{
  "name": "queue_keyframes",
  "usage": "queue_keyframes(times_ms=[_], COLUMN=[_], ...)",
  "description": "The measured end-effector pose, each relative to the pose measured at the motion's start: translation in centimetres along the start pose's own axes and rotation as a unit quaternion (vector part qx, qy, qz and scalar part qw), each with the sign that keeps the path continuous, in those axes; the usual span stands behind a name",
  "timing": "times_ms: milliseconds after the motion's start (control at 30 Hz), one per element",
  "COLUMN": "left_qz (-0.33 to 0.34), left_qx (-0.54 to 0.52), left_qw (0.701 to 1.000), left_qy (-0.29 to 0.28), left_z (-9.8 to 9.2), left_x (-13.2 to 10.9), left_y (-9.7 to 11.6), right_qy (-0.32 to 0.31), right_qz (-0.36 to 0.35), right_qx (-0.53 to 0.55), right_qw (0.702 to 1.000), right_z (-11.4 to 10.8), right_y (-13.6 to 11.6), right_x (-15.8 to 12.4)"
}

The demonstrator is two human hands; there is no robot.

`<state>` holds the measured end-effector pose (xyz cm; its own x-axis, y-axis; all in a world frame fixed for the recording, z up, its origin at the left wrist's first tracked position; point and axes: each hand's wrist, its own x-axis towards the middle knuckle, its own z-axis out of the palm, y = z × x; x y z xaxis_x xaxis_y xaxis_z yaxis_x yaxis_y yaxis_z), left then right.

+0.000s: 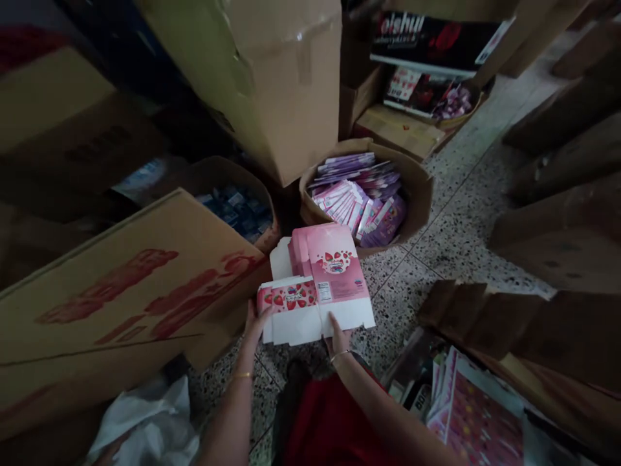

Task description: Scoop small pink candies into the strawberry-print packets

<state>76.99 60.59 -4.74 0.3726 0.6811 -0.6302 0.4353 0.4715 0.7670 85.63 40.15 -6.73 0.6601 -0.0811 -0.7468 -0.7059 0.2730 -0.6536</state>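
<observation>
A stack of flat pink printed cartons [339,285] with strawberry pictures and white flaps spans the space between my two hands. At its left end, my left hand [256,321] is closed on the edge, thumb on top. My right hand [337,334] grips the lower edge near the middle, thumb over the white flap and its other fingers hidden underneath. Just beyond the stack stands a round-cut cardboard box [421,207] holding many purple and pink flat packs [359,188].
Left of me lies a big carton [121,291] with red print. Behind it, an open box [269,207] holds dark blue packs. A tall carton [301,90] rises ahead. Brown cartons [557,239] line the right side, and pink printed packages [480,414] sit lower right. Speckled floor [402,291] shows between.
</observation>
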Motion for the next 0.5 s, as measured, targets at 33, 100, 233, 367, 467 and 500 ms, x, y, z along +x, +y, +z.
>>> queue_keyframes(times_ms=[33,100,233,367,467,500], left_qz=[-0.022,-0.049,-0.033,0.002,-0.018,-0.04], left_qx=[0.014,0.012,0.027,0.05,0.045,0.046], left_qw=[0.999,0.997,0.997,0.997,0.993,0.991], left_qy=[-0.024,-0.065,-0.06,-0.062,-0.106,-0.121], left_z=[0.0,-0.1,-0.7,-1.1,-1.8,-2.0], left_x=[1.5,3.3,3.7,4.4,6.1,6.7], left_y=[-0.8,-2.4,-3.3,-1.6,-0.8,-0.7], right_qy=[0.014,0.032,0.043,0.045,0.057,0.069], right_qz=[0.029,0.063,0.071,0.072,0.047,0.029], right_qx=[0.012,0.03,0.073,0.055,0.014,-0.011], right_qw=[0.999,0.997,0.994,0.995,0.997,0.997], right_z=[0.1,0.1,0.3,1.6,2.9,3.1], right_y=[0.9,2.0,1.6,0.9,1.6,1.9], right_x=[0.6,1.2,1.3,0.8,0.2,0.0])
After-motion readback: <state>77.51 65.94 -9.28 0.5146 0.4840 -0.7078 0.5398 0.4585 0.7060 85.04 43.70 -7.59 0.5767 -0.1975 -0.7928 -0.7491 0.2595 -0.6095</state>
